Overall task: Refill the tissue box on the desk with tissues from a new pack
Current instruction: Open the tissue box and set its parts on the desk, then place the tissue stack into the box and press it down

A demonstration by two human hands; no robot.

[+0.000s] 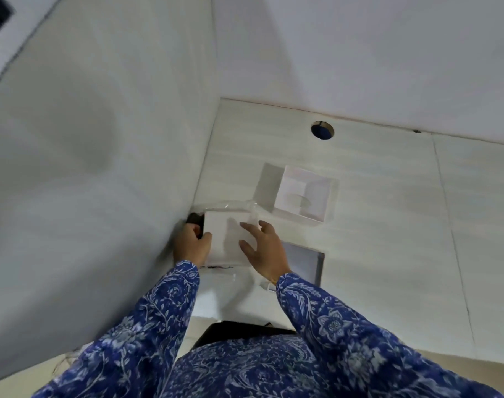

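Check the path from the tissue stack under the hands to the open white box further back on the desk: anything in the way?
Nothing solid. Between the tissue stack and the open box lies only crumpled clear wrapper, at the stack's far edge. The left hand grips the stack's left side; the right hand rests on top.

White tissue stack (228,235) near desk corner; open empty tissue box (302,193) beyond.

Left hand (192,243) curled in a grip; right hand (263,248) spread flat, fingers apart.
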